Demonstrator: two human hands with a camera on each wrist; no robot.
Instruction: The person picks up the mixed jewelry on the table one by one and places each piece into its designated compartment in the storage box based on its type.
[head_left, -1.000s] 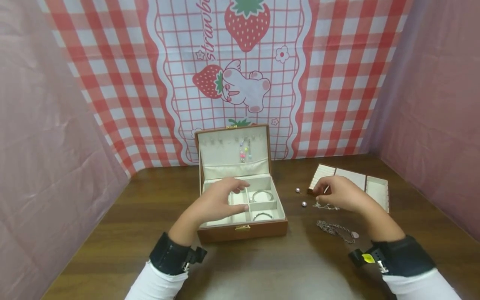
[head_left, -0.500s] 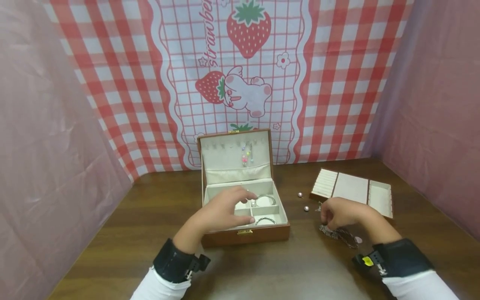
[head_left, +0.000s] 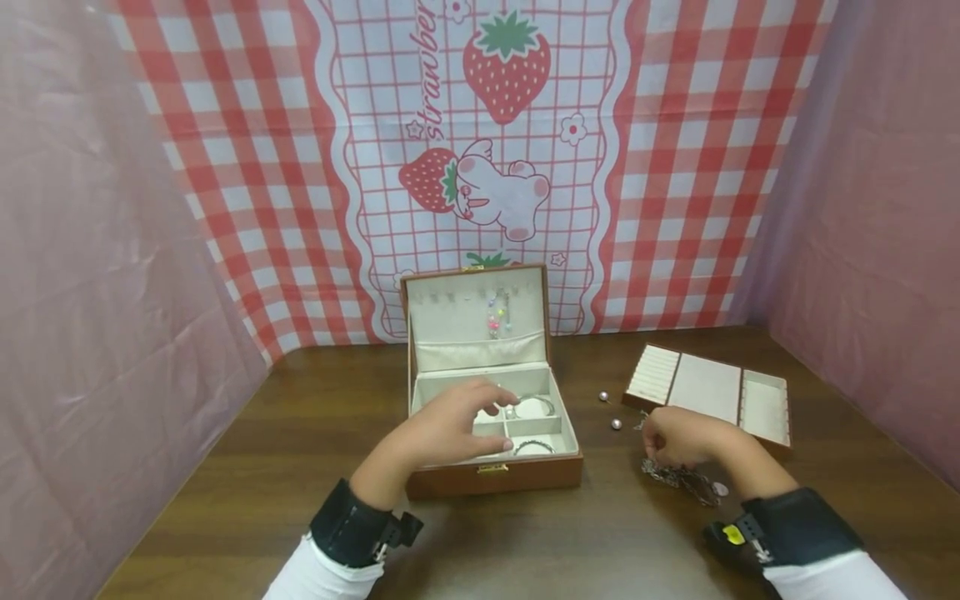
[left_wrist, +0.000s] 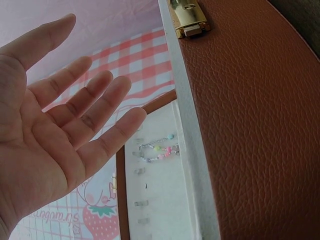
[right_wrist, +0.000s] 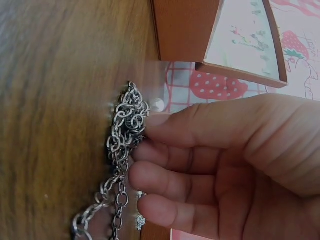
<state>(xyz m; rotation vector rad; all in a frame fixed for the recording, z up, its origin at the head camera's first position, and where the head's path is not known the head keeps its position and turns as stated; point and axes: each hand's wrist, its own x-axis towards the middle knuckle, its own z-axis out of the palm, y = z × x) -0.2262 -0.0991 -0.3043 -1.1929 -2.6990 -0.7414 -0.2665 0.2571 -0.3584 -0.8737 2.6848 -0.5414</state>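
Note:
My right hand [head_left: 690, 437] is down at a heap of silver chain [head_left: 701, 490] on the table. The right wrist view has the thumb and forefinger pinching the bunched links of that chain [right_wrist: 120, 135], whose loose strands trail across the wood. My left hand [head_left: 450, 429] hovers over the brown jewelry box [head_left: 450, 482], palm inward, thumb and fingers spread and holding nothing. Two silver bracelets lie in the box's right compartments; the left ones are partly hidden behind the hand. From the raised lid hangs a colourful beaded bracelet [head_left: 493, 323].
A jewelry tray [head_left: 705, 383] with ring rolls lies beyond my right hand. Between tray and box sit two pearl-like studs [head_left: 617, 424]. A small, fine silver piece [head_left: 640, 422] is partly hidden by the right hand. Checked strawberry cloth [head_left: 675, 167] hangs behind the table.
My right hand has come toward me, from the small silver piece by the tray down to the chain heap. The left hand has stayed over the box. The head view has tilted slightly.

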